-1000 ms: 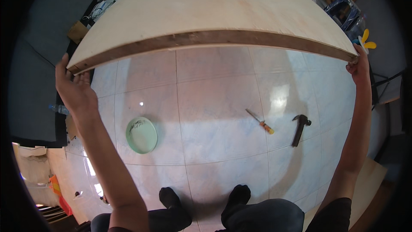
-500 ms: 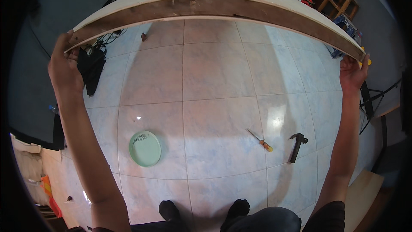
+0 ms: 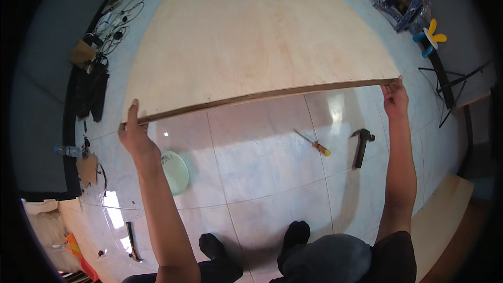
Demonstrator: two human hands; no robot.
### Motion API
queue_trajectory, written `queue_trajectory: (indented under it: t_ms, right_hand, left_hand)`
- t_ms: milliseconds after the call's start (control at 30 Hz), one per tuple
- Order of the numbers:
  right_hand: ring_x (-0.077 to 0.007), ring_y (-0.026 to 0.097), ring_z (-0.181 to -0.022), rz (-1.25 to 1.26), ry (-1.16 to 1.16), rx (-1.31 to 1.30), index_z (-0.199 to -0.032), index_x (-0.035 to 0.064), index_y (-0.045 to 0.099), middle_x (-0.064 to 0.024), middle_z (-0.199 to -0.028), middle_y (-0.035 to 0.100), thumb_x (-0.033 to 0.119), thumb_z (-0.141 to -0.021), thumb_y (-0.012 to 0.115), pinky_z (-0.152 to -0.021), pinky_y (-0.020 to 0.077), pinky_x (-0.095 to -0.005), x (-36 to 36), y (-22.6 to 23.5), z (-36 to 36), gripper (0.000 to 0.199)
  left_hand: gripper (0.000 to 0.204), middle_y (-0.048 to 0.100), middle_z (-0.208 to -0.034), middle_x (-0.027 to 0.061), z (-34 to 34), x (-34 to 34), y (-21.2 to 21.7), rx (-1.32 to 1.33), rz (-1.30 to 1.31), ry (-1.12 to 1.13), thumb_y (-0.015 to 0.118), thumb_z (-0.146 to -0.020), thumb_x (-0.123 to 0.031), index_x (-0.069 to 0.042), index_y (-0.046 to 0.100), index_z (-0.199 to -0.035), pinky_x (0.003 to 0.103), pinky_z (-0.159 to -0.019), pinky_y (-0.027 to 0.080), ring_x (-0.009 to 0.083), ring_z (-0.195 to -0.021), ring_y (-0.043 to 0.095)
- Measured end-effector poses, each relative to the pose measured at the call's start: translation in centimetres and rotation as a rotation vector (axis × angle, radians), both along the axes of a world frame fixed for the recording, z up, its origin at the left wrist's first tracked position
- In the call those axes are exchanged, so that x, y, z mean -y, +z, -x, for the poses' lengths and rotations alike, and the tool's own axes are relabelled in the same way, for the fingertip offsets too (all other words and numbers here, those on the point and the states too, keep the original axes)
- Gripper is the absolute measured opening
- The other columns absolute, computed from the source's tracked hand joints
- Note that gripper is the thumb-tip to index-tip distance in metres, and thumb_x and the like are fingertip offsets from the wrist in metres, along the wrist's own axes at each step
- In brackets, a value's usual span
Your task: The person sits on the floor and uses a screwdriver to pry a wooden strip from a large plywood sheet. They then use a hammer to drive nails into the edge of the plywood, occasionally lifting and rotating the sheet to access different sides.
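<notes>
A large pale wooden panel [image 3: 262, 36] with a darker framed edge stretches away from me, its near edge held above the tiled floor. My left hand [image 3: 137, 135] grips the near left corner, thumb on top and fingers beneath. At the near right corner my right hand [image 3: 395, 97] is closed on the same panel, fingers under the edge. Below the panel, a screwdriver [image 3: 314, 143] with a yellowish handle lies on the tiles. To its right is a claw hammer [image 3: 361, 148]. A pale green bowl [image 3: 175, 173] with small dark bits inside is partly hidden by my left forearm.
Cables [image 3: 112, 36] and black cloth [image 3: 91, 91] lie along the left wall, near a plastic bottle [image 3: 68, 150]. Another hammer [image 3: 132, 243] is at lower left. A blue stool [image 3: 401, 5] and a thin black stand [image 3: 456, 81] line the right; a board [image 3: 445, 209] lies lower right.
Both hands have brought the panel's near edge lower and closer to me, so its broad top face now shows. The left hand has moved inward to the right.
</notes>
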State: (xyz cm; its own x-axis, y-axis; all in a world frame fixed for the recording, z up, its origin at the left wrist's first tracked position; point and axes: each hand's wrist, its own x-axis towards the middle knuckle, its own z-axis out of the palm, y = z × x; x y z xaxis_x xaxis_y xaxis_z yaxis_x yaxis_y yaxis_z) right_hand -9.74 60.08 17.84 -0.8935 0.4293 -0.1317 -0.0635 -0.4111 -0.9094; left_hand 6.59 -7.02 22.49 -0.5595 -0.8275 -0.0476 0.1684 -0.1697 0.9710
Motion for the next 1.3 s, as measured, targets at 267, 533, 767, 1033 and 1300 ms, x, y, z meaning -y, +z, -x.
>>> queue_trajectory:
  t_ms: [267, 533, 767, 1033, 1300]
  right_hand:
    - [-0.036, 0.06, -0.131, 0.116, -0.103, 0.235, -0.144, -0.0031, 0.049, -0.0227, -0.142, 0.057, 0.034, -0.116, 0.045, -0.112, 0.057, -0.0491, 0.3, -12.2, 0.5, 0.047]
    - [-0.0255, 0.066, -0.116, 0.031, 0.045, 0.43, -0.127, 0.0012, 0.061, -0.0126, -0.121, 0.066, 0.033, -0.107, 0.067, -0.101, 0.0598, -0.0426, -1.0, -17.3, 0.5, 0.037]
    - [-0.0095, 0.055, -0.068, -0.086, 0.077, 0.53, -0.084, 0.0137, 0.063, 0.0047, -0.073, 0.054, 0.024, -0.1, 0.079, -0.073, 0.0586, -0.0284, -2.6, -18.2, 1.0, 0.025]
    - [-0.0129, 0.061, -0.085, -0.165, 0.271, 0.546, -0.114, 0.0022, 0.071, -0.0024, -0.099, 0.064, 0.024, -0.095, 0.085, -0.077, 0.0572, -0.0268, -5.8, -19.3, 1.4, 0.032]
    - [-0.0226, 0.07, -0.095, -0.376, 0.439, 0.625, -0.122, -0.0154, 0.063, -0.0192, -0.112, 0.068, 0.033, -0.091, 0.088, -0.084, 0.0609, -0.0322, -5.5, -18.1, 1.5, 0.063]
  left_hand:
    - [0.066, 0.064, -0.13, 0.0185, -0.9, -2.1, -11.1, 0.214, -0.071, -0.086, 0.085, -0.089, -0.016, 0.011, 0.051, -0.138, 0.041, -0.112, 0.05, 0.0276, -0.122, 0.065]
    - [0.078, 0.062, -0.136, 0.0182, -1.6, -1.0, -16.1, 0.393, -0.105, -0.064, 0.086, -0.087, -0.021, 0.009, 0.045, -0.146, 0.04, -0.116, 0.044, 0.0278, -0.13, 0.059]
    - [0.077, 0.063, -0.139, 0.0155, -1.8, -1.4, -16.2, 0.609, -0.037, -0.087, 0.086, -0.085, -0.036, 0.009, 0.059, -0.142, 0.038, -0.115, 0.039, 0.0261, -0.131, 0.054]
    - [0.081, 0.07, -0.124, 0.0178, -0.4, -0.3, -19.4, 0.741, 0.141, 0.02, 0.094, -0.077, -0.04, 0.011, 0.062, -0.132, 0.038, -0.1, 0.052, 0.0274, -0.111, 0.066]
    - [0.08, 0.076, -0.114, 0.02, 0.2, 1.1, -20.2, 0.99, 0.436, 0.042, 0.098, -0.071, -0.047, 0.009, 0.069, -0.122, 0.04, -0.095, 0.055, 0.0302, -0.106, 0.072]
